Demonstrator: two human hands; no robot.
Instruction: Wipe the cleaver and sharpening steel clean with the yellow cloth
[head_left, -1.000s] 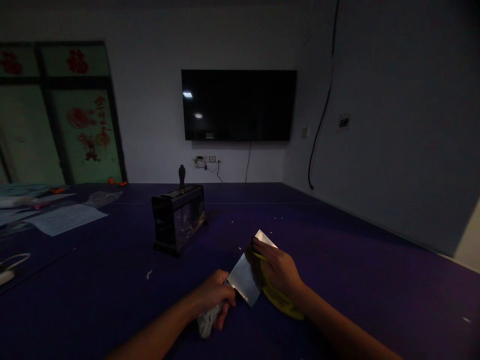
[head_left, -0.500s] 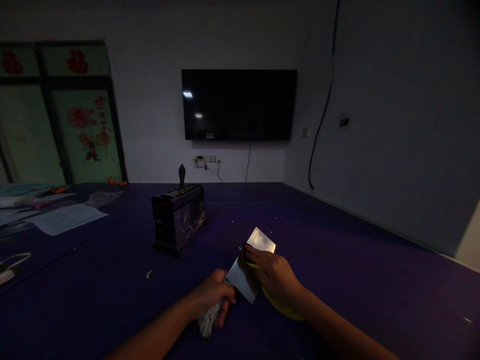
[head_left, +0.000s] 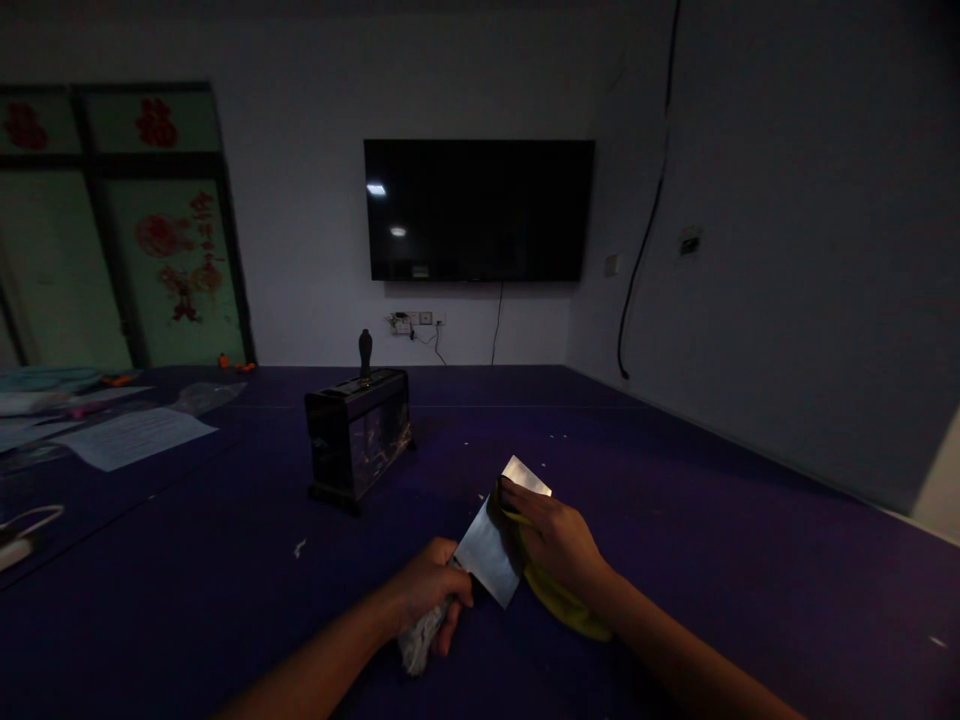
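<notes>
My left hand (head_left: 429, 588) is closed around the handle of a cleaver, near the lower middle of the view. Crumpled whitish wrapping (head_left: 417, 645) sticks out below that fist. The broad, shiny cleaver blade (head_left: 486, 555) points up and to the right, its flat face towards me. Over the blade's right side, my right hand (head_left: 561, 542) presses a yellow cloth (head_left: 559, 605) with a dark fold under the fingertips. The cloth's loose end hangs below the right wrist. Fingers and cloth hide part of the blade.
A dark knife block (head_left: 360, 440) with one black handle (head_left: 365, 355) upright in it stands left of the blade on the purple tabletop (head_left: 675, 560). Papers (head_left: 139, 437) and a plastic bag (head_left: 206, 397) lie at the far left. White scraps (head_left: 300, 548) dot the surface.
My right hand and the cloth have slid slightly to the right across the blade, uncovering more of its left part. The left hand keeps its grip almost unmoved.
</notes>
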